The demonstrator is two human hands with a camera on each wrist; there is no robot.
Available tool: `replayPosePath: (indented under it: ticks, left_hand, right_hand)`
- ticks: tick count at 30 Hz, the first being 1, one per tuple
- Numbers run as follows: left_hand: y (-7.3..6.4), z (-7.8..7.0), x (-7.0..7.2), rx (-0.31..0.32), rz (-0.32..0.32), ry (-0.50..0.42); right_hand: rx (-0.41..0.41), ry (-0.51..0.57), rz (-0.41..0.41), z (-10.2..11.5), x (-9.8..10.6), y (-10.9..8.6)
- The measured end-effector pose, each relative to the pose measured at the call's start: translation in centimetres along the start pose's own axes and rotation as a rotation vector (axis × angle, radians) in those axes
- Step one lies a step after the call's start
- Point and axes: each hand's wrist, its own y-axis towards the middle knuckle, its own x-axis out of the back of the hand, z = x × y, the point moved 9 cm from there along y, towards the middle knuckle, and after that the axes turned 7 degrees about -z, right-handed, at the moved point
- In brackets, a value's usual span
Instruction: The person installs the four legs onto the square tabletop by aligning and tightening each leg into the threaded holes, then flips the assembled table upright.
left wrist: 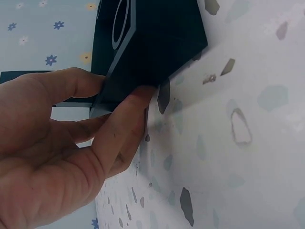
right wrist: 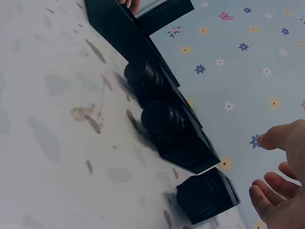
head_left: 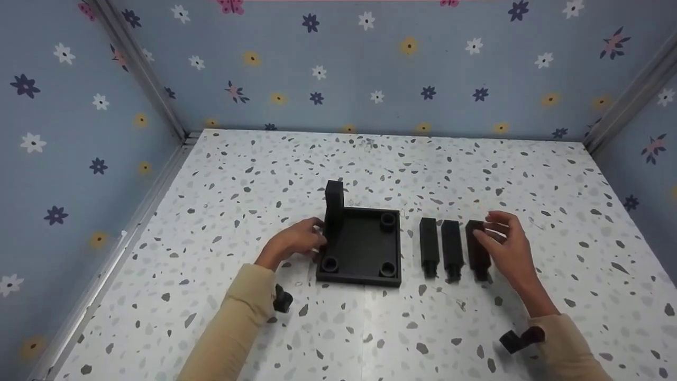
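A black square base with a raised rim and round corner sockets lies on the table. One black square post stands upright at its far left corner. My left hand pinches the base's left edge; the left wrist view shows the thumb at the rim and fingers against the lower side. To the right, three loose black posts lie in a row: a left one, a middle one and a right one, their round pegs toward me. My right hand, fingers loosely bent, hovers beside the right post, apart from it in the right wrist view.
The speckled white table surrounds these things. Blue flower-patterned panels enclose it at the back and both sides, with metal framing at the corners. Black wrist devices sit at both sleeves.
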Motion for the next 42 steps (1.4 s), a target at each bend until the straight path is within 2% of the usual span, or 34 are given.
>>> replayPosePath:
  ticks: [6,13,18,27,36,42]
  left_hand:
    - [0.0,-0.1,0.0,-0.015,0.002,0.005]
    - [-0.2,-0.1,0.0,-0.013,0.023,-0.023]
    - [-0.1,0.0,0.0,-0.009,0.019,-0.009]
    - [0.2,0.2,0.0,-0.004,0.018,-0.007]
    - [0.2,0.1,0.0,-0.018,0.010,0.023]
    - [0.1,-0.1,-0.1,-0.023,0.030,-0.022]
  right_hand:
    - [-0.044,0.006,-0.048,-0.9,0.0,-0.5]
    - [-0.152,0.018,-0.084,-2.3,-0.2,-0.8]
    - [-0.220,0.023,-0.076,-3.1,-0.7,-1.1]
    - [-0.235,-0.031,-0.040,-3.3,-1.3,-1.3]
    - [-0.264,-0.081,-0.029,-3.2,-0.8,-0.9]
    - [-0.304,-0.091,-0.017,-3.5,0.0,-0.5]
